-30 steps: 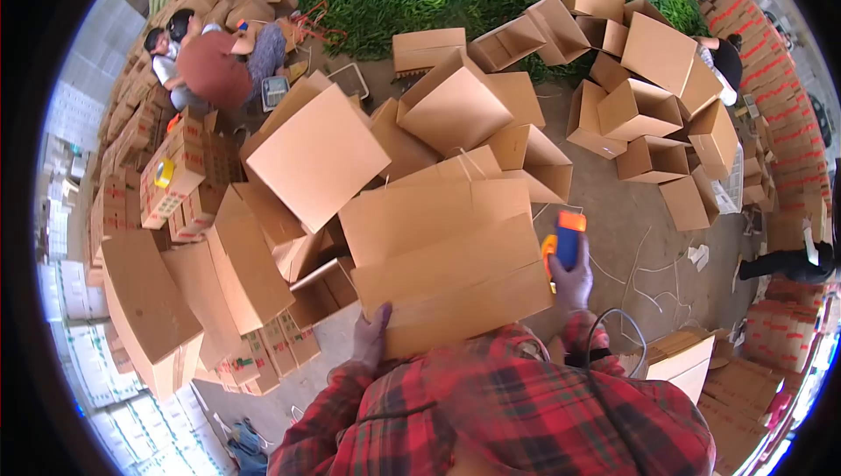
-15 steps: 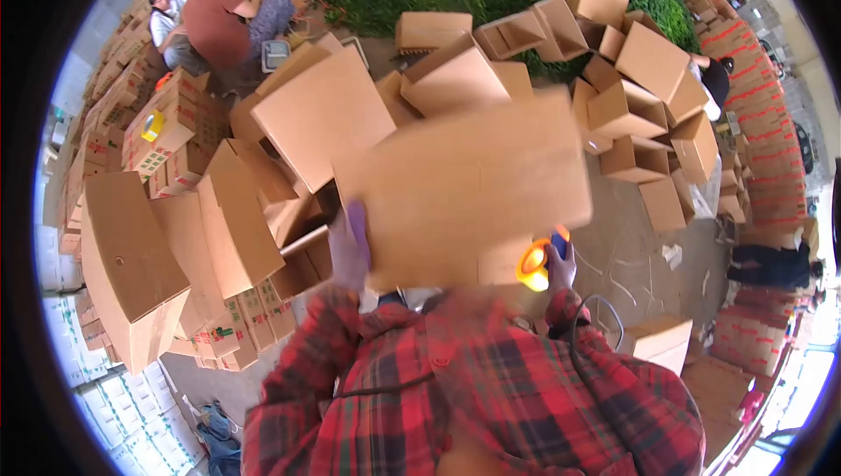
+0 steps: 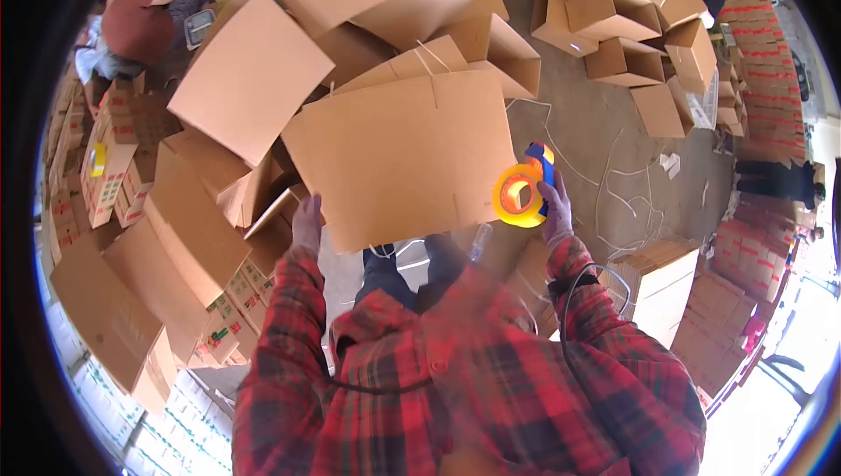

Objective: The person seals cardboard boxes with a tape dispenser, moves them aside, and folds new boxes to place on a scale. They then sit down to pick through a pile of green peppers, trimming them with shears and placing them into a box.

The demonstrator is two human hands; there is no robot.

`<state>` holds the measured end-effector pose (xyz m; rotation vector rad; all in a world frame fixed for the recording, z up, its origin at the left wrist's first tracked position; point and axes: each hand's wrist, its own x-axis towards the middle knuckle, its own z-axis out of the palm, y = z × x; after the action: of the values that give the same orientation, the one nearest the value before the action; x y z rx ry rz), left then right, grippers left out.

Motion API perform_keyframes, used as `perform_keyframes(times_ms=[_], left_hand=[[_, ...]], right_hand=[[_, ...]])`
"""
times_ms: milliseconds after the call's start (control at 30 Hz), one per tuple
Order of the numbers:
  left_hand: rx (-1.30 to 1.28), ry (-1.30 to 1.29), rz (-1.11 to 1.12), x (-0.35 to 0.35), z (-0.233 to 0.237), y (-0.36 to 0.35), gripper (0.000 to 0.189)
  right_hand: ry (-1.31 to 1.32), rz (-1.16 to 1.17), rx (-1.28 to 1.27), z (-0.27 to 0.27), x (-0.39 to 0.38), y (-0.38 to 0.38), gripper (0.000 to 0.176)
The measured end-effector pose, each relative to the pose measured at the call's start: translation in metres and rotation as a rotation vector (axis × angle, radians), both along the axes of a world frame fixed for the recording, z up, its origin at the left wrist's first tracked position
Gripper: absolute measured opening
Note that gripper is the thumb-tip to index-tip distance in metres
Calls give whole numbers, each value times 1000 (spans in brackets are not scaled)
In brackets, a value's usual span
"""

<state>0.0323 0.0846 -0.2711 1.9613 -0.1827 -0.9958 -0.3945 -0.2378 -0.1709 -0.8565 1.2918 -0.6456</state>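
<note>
A brown cardboard box point(image 3: 403, 156) is in front of me, its broad plain face toward the camera. My left hand point(image 3: 307, 224), in a pale glove, is at its lower left edge, fingers against the cardboard. At the right, my right hand point(image 3: 556, 209) is closed round a blue tape dispenser point(image 3: 545, 165) with a roll of yellow tape point(image 3: 519, 196). The roll overlaps the box's right edge; whether they touch is unclear. Loose flaps and a thin strap show at the box's top.
Open boxes point(image 3: 613, 12) lie beyond, and more point(image 3: 188, 222) stand at the left. Flattened cardboard point(image 3: 653, 288) is stacked at the right. White straps point(image 3: 604, 187) litter the floor. A person point(image 3: 140, 25) sits at the upper left. Printed cartons point(image 3: 771, 64) line the right side.
The box's face has turned and become sharper, and flaps now show behind it. My left hand has moved left and down; my right hand with the dispenser is higher. The whole view has shifted.
</note>
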Motion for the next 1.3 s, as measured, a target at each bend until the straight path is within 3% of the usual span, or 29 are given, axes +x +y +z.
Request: perform_keyframes(times_ms=[33, 100, 167, 200, 300, 400, 500, 600, 767, 800, 833, 867, 900, 967, 1033, 1100, 1233, 1300], left_hand=[[157, -45, -96, -16, 9, 1, 52], [76, 36, 84, -35, -34, 2, 70], [341, -252, 19, -47, -61, -4, 76], [471, -400, -13, -53, -63, -12, 80], [700, -449, 51, -68, -72, -31, 86], [642, -417, 212, -75, -58, -31, 84], [756, -246, 177, -79, -17, -30, 74], [119, -10, 701, -92, 28, -29, 68], [-2, -270, 748, -76, 97, -5, 69], [-102, -378, 725, -71, 109, 0, 68], [-204, -488, 698, -62, 121, -1, 68], [-325, -411, 787, -49, 133, -7, 67], [-442, -322, 868, -39, 144, -12, 66], [-538, -263, 927, -25, 149, -15, 65], [-512, -344, 893, -12, 140, -20, 64], [-498, -225, 754, -7, 142, -18, 61], [-659, -142, 710, 11, 93, -25, 58], [-526, -158, 665, 13, 72, -22, 57]], right_hand=[[-57, 5, 12, -8, 3, -12, 84], [-236, 63, -2, -31, 13, -40, 76], [-315, 85, 3, -66, 17, -65, 75], [-317, 66, 30, -90, 17, -76, 67], [-397, -152, 235, -139, 28, -94, 47], [-454, -173, 318, -144, 26, -93, 42], [-384, -74, 334, -141, 9, -90, 48], [-312, -6, 284, -107, 2, -87, 52], [-380, 232, -141, 29, 31, -73, 72], [-177, 315, -289, 74, 42, -68, 89], [134, 482, -545, 123, 50, -58, 95], [373, 729, -741, 187, 67, -49, 95], [365, 1049, -1228, 229, 78, -51, 91], [238, 1305, -1499, 297, 114, -34, 88], [211, 1490, -1608, 325, 150, -23, 86], [295, 1730, -1545, 339, 185, -16, 82], [471, 1985, -1357, 304, 232, -11, 79], [475, 1961, -1475, 274, 236, 1, 82]])
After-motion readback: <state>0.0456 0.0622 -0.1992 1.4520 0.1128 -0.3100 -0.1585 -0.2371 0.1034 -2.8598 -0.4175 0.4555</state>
